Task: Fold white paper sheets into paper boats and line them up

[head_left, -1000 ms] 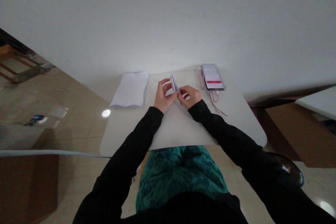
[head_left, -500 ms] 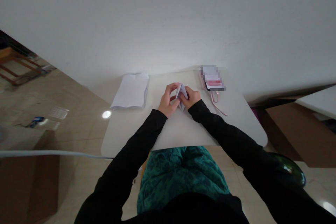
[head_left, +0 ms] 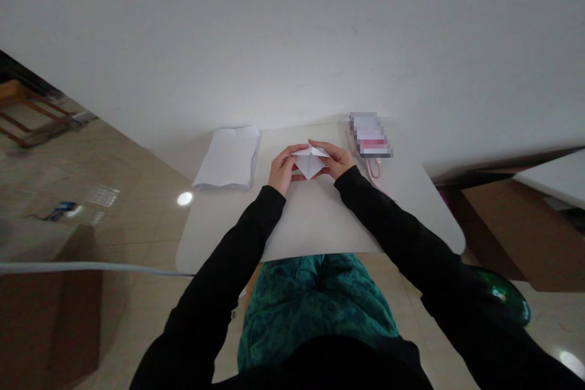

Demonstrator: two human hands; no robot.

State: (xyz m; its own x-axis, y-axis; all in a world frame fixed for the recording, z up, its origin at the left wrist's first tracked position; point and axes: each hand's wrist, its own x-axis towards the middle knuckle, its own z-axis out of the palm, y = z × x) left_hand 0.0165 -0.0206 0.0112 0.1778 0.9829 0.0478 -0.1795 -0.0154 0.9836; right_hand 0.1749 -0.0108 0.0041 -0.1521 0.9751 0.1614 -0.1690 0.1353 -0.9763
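Between my two hands is a small piece of folded white paper (head_left: 309, 166), diamond-like in outline, with a crease down its middle and a pointed lower tip. My left hand (head_left: 284, 169) grips its left side, thumb in front and fingers curled around the edge. On the opposite side my right hand (head_left: 336, 160) holds the right corner the same way, its fingers over the top edge. Both hands are above the middle of the white table (head_left: 315, 225). Parts of the paper's side corners are hidden by my fingers.
A stack of white paper (head_left: 228, 157) lies at the table's left. At the back right a phone (head_left: 370, 135) leans on a pink stand, with a pink cable (head_left: 375, 169) below it. The wall (head_left: 292, 42) rises behind; cardboard boxes (head_left: 521, 225) stand off to the right.
The folded paper has turned from a narrow, upright edge-on shape to a wider diamond facing me. My hands have moved slightly apart to its two sides.
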